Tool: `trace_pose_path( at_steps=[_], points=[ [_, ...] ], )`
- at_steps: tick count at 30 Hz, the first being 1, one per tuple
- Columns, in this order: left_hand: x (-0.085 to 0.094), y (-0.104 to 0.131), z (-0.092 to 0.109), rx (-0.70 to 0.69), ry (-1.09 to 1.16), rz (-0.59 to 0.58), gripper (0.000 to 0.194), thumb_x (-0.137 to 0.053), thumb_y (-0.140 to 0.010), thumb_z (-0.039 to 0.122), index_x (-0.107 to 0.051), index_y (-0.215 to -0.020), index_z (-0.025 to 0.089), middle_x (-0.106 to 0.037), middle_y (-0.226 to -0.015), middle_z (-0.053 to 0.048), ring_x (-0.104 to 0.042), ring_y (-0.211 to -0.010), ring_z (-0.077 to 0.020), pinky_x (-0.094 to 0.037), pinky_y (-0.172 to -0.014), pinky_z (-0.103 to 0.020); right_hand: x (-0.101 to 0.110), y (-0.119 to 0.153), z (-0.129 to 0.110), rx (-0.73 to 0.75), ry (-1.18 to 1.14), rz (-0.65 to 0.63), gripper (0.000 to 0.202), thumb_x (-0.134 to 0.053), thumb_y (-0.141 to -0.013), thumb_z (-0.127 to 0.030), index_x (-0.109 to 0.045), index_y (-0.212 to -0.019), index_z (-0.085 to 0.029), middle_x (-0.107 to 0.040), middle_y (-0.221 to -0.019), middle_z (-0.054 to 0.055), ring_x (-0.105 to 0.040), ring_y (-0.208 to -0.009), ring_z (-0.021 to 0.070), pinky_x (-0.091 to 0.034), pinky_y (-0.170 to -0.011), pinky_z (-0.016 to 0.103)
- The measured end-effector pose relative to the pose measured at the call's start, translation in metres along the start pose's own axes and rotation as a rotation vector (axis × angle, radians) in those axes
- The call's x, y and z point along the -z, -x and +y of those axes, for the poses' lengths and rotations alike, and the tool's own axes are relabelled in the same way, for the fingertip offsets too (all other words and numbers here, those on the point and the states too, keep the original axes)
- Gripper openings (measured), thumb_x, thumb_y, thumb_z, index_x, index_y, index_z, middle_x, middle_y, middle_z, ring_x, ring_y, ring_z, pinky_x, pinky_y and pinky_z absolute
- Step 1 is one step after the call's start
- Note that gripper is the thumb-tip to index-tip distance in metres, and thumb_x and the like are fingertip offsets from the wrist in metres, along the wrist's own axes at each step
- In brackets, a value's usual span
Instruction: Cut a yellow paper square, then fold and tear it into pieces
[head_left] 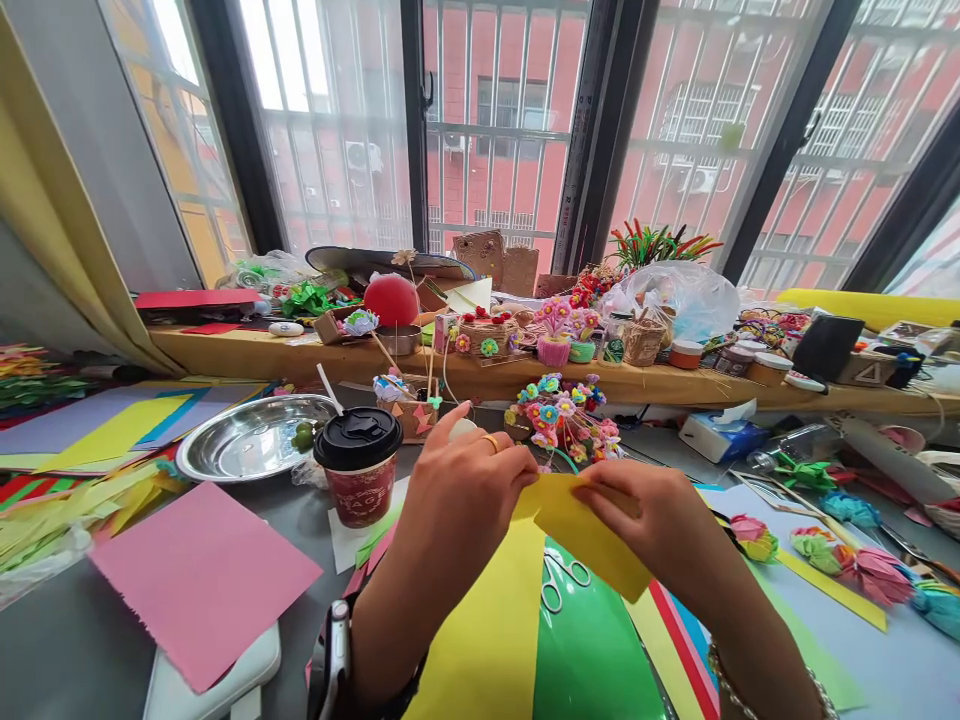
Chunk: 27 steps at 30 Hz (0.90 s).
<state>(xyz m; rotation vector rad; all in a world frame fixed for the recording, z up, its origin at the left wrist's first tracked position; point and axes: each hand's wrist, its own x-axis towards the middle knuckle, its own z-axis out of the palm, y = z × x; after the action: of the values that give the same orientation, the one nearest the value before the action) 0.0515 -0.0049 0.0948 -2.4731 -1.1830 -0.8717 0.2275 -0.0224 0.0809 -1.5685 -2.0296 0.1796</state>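
My left hand (469,490) is closed in a pinch on the top edge of yellow paper (592,525), index finger raised. From the right, my right hand (649,510) pinches the same paper's upper edge between thumb and fingers. A part of it hangs tilted down under my right hand. Below, a long yellow sheet (487,640) reaches toward me; I cannot tell whether it is joined to the held part. Scissors (559,580) with white handles lie on a shiny green surface (592,660), partly covered by the paper.
Left stand a lidded paper cup (360,470) with a straw, a metal plate (240,440) and a pink paper square (206,580) on a white object. Crochet flowers (559,415) are ahead. A tissue box (721,432) and paper flowers (847,560) lie right. A crowded ledge (465,375) runs below the windows.
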Motion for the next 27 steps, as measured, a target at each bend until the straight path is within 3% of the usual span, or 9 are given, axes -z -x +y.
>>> trace_pose_path(
  at_steps=[9,15,21,27],
  points=[
    [0.0,0.0,0.014,0.02,-0.036,0.042,0.017,-0.049,-0.079,0.02,-0.063,-0.069,0.02,-0.063,-0.062,0.001,-0.055,-0.06,-0.0144,-0.04,-0.083,-0.04,0.001,0.01,-0.007,0.056,0.05,0.062,0.017,-0.045,-0.081,-0.023,-0.061,-0.078,-0.02,-0.067,-0.078,0.004,-0.06,-0.07,0.0216,-0.043,-0.063,0.032],
    [-0.003,-0.002,0.017,0.034,-0.021,-0.015,0.018,-0.047,-0.079,0.018,-0.061,-0.068,0.019,-0.062,-0.061,0.0,-0.056,-0.064,-0.0161,-0.043,-0.072,-0.033,0.0,0.011,-0.01,0.08,0.071,0.135,0.017,-0.044,-0.081,-0.02,-0.061,-0.081,-0.02,-0.067,-0.084,0.005,-0.061,-0.074,0.0216,-0.043,-0.066,0.032],
    [-0.005,-0.003,0.023,0.07,-0.021,-0.047,0.019,-0.044,-0.082,0.024,-0.062,-0.075,0.02,-0.064,-0.063,-0.002,-0.058,-0.069,-0.0191,-0.042,-0.069,-0.032,-0.003,0.009,-0.011,0.111,0.068,0.165,0.018,-0.043,-0.082,-0.02,-0.061,-0.083,-0.018,-0.067,-0.082,0.005,-0.06,-0.075,0.0212,-0.043,-0.067,0.032],
    [-0.006,-0.002,0.025,0.05,-0.024,-0.025,0.023,-0.041,-0.084,0.026,-0.061,-0.073,0.02,-0.064,-0.06,-0.001,-0.057,-0.061,-0.0166,-0.042,-0.074,-0.033,-0.003,0.009,-0.013,0.129,0.082,0.179,0.019,-0.041,-0.083,-0.021,-0.06,-0.082,-0.018,-0.066,-0.081,0.005,-0.06,-0.075,0.0211,-0.041,-0.066,0.032]
  ],
)
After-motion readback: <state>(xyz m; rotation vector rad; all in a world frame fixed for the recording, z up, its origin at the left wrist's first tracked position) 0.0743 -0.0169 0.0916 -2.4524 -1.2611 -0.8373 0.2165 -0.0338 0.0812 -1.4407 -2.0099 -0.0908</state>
